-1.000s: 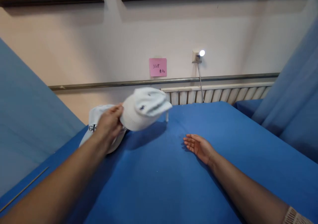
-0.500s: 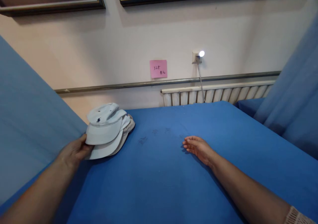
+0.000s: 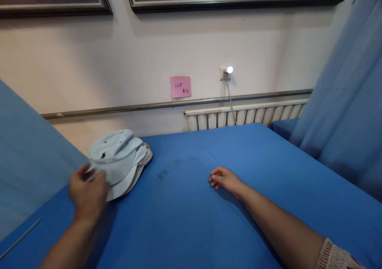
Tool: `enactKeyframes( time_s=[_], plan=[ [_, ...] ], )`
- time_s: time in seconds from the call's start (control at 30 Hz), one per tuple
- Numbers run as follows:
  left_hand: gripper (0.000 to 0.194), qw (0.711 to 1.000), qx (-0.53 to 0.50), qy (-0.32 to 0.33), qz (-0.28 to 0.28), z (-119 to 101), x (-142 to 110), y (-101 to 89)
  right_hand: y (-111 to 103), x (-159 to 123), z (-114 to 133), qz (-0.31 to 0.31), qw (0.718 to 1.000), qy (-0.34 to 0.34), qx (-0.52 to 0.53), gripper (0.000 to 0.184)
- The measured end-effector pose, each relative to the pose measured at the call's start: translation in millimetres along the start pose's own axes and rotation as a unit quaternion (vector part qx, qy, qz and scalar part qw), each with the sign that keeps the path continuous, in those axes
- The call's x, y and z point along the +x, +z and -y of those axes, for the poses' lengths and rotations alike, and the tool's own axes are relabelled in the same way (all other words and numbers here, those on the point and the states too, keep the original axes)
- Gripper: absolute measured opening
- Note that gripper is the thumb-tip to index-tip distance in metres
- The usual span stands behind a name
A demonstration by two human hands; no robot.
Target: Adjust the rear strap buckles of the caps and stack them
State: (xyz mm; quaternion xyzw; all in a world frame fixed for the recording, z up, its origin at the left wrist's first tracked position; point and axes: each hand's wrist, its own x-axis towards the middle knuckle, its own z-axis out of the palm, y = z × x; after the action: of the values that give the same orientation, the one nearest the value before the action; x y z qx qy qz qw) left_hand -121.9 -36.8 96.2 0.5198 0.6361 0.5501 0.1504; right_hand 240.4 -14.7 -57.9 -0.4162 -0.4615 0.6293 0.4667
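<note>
A stack of pale caps (image 3: 119, 161) lies at the far left of the blue-covered surface (image 3: 185, 221). The top cap is light blue-white with a small dark emblem on its front, and the brims below it fan out toward me. Close against the left edge of the brims is my left hand (image 3: 89, 189), smeared by motion. Its thumb and fingers are apart, and whether they touch the top brim is hard to see. Over the middle of the surface, my right hand (image 3: 223, 180) rests loosely with bent, slightly parted fingers and nothing in them.
Blue curtains (image 3: 343, 90) hang at both sides. Behind the surface are a radiator (image 3: 247, 115), a metal rail (image 3: 134, 108), a pink note (image 3: 180, 86) and a lit plug (image 3: 229, 70) with a cord. A thin stick (image 3: 20, 238) lies at the lower left.
My left hand has come off the lower brims' edge and turned, back upward, in front of the brims. The fingers of my right hand have curled a little more. The view has shifted right.
</note>
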Motion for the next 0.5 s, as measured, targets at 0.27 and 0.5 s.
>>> enactKeyframes(
  time_s=[0.27,0.5],
  plan=[
    [0.035,0.878,0.068,0.057,0.47,-54.6,-48.4,120.3,5.6,-7.9,23.4,-0.018,0.989,-0.073,-0.127,0.045],
    [0.035,0.967,-0.085,0.1,0.219,-115.9,-40.9,124.1,-16.5,-32.4,136.1,-0.112,0.931,-0.334,-0.097,0.067]
  ],
)
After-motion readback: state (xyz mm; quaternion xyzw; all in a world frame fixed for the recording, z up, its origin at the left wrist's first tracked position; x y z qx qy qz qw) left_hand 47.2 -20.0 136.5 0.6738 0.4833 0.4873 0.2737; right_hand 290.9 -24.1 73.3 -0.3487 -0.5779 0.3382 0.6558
